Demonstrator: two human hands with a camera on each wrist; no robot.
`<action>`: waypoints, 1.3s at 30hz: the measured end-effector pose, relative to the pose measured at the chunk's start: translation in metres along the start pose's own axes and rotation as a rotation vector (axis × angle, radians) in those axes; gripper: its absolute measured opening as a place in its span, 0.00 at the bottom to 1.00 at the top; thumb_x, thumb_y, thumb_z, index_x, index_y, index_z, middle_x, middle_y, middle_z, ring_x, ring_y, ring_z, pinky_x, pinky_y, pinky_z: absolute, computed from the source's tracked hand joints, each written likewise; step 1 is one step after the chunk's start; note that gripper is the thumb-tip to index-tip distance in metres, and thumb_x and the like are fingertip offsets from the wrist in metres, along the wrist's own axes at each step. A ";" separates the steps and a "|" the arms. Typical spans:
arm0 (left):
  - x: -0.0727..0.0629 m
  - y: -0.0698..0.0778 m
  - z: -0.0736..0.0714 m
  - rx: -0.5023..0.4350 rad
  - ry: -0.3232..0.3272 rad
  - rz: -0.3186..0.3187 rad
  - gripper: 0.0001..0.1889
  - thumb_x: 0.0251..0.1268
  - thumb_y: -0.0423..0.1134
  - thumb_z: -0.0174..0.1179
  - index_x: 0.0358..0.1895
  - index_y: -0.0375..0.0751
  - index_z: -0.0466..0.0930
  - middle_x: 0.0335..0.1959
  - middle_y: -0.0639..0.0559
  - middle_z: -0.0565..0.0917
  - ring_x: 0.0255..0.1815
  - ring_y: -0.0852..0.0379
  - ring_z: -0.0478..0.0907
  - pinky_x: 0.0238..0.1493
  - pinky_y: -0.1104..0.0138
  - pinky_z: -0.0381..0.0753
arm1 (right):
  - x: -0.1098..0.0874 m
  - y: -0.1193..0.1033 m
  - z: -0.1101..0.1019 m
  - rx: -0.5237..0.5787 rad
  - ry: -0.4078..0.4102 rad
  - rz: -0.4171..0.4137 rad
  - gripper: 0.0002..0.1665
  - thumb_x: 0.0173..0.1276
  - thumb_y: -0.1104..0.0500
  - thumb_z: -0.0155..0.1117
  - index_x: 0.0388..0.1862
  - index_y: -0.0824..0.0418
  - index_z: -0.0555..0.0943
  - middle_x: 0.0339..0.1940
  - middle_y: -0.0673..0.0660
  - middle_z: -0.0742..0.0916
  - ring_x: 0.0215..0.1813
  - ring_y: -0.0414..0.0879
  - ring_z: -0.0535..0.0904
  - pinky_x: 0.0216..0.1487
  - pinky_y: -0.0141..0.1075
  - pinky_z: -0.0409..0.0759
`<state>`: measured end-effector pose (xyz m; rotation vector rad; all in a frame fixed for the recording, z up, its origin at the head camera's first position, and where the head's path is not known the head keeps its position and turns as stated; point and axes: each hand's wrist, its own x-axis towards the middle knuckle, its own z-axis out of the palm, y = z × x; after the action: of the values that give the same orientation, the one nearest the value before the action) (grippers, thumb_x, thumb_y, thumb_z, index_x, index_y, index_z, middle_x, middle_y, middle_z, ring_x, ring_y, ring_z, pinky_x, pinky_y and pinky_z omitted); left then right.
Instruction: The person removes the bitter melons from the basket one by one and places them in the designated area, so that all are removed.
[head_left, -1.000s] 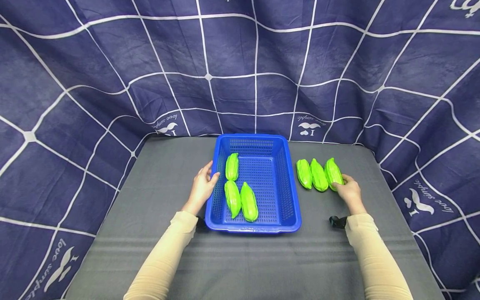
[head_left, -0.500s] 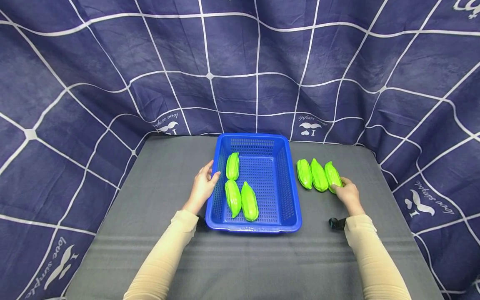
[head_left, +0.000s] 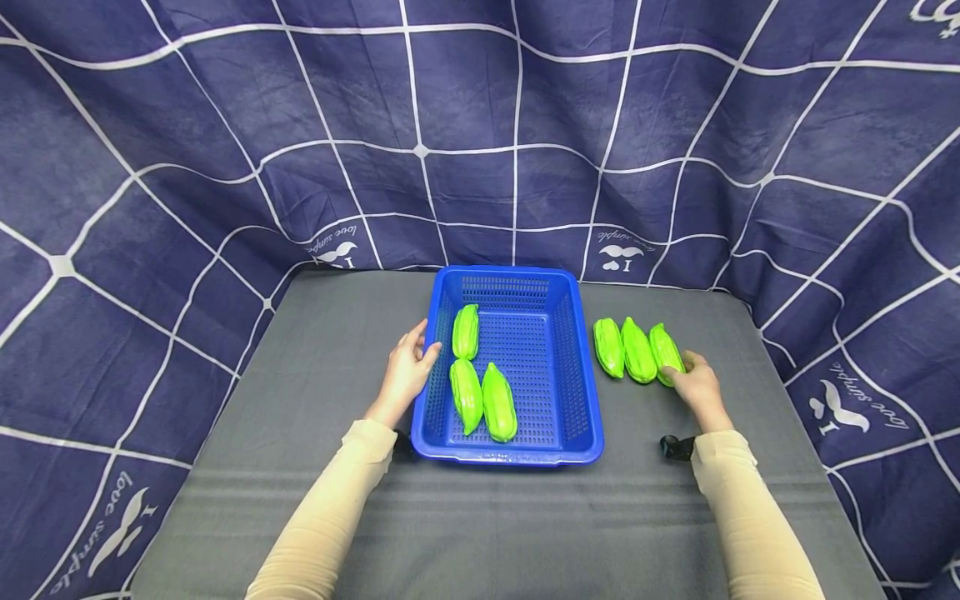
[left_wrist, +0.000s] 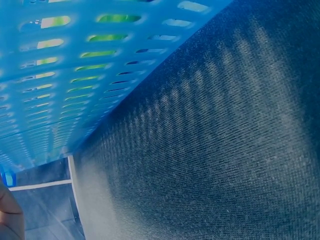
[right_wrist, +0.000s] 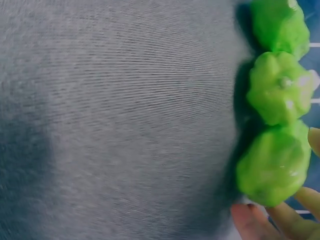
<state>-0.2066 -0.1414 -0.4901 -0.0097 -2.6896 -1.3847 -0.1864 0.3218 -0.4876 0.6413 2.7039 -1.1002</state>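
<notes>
At the left wall of a blue plastic basket (head_left: 555,457) my left hand (head_left: 405,367) grips the rim, thumb over the top and fingers outside. Inside the basket lie three long, ridged, bright green fruits (head_left: 498,404) with pointed ends. To its right, three more of these green fruits (head_left: 638,350) lie side by side on the grey cloth. My right hand (head_left: 697,383) holds the rightmost green fruit (head_left: 664,352) near its lower end, thumb on one side. In the right wrist view, fingers (right_wrist: 285,220) curl beneath the end of that fruit (right_wrist: 275,165).
Grey cloth (head_left: 337,517) covers the table under the basket. A dark blue curtain (head_left: 480,100) with white lines hangs behind and at both sides. Through the basket's slots (left_wrist: 117,18) green shows in the left wrist view. A black wrist device (head_left: 677,447) sits at the right wrist.
The rightmost fruit and my right hand have shifted slightly toward me and left, then stayed there. My left hand keeps its place at the basket rim.
</notes>
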 end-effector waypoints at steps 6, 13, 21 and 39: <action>0.000 0.000 0.000 0.004 -0.001 0.001 0.29 0.70 0.41 0.58 0.72 0.37 0.66 0.50 0.36 0.78 0.39 0.47 0.73 0.42 0.56 0.73 | -0.007 -0.017 -0.008 -0.021 0.050 -0.050 0.39 0.75 0.55 0.52 0.76 0.74 0.53 0.71 0.79 0.65 0.71 0.72 0.61 0.70 0.59 0.61; 0.001 0.001 0.000 0.002 0.000 -0.006 0.29 0.70 0.41 0.58 0.72 0.37 0.66 0.51 0.36 0.78 0.39 0.47 0.73 0.42 0.56 0.73 | -0.021 -0.050 -0.009 0.007 0.099 -0.182 0.35 0.74 0.56 0.55 0.74 0.71 0.60 0.72 0.73 0.68 0.72 0.69 0.62 0.70 0.58 0.61; 0.001 0.000 0.001 -0.003 0.014 0.011 0.29 0.70 0.42 0.58 0.71 0.37 0.67 0.50 0.35 0.79 0.40 0.44 0.76 0.45 0.52 0.76 | -0.035 -0.085 -0.003 0.058 0.114 -0.321 0.31 0.71 0.57 0.59 0.70 0.68 0.68 0.69 0.70 0.73 0.71 0.66 0.67 0.69 0.57 0.64; 0.001 -0.001 0.001 0.000 0.003 -0.017 0.29 0.71 0.42 0.58 0.72 0.39 0.66 0.51 0.36 0.78 0.41 0.46 0.74 0.46 0.54 0.74 | -0.066 -0.158 0.020 0.209 0.007 -0.536 0.27 0.69 0.60 0.63 0.65 0.69 0.73 0.66 0.67 0.77 0.67 0.62 0.73 0.65 0.50 0.74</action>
<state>-0.2082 -0.1411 -0.4917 0.0144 -2.6938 -1.3883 -0.1971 0.1852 -0.3835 -0.0788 2.8668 -1.5069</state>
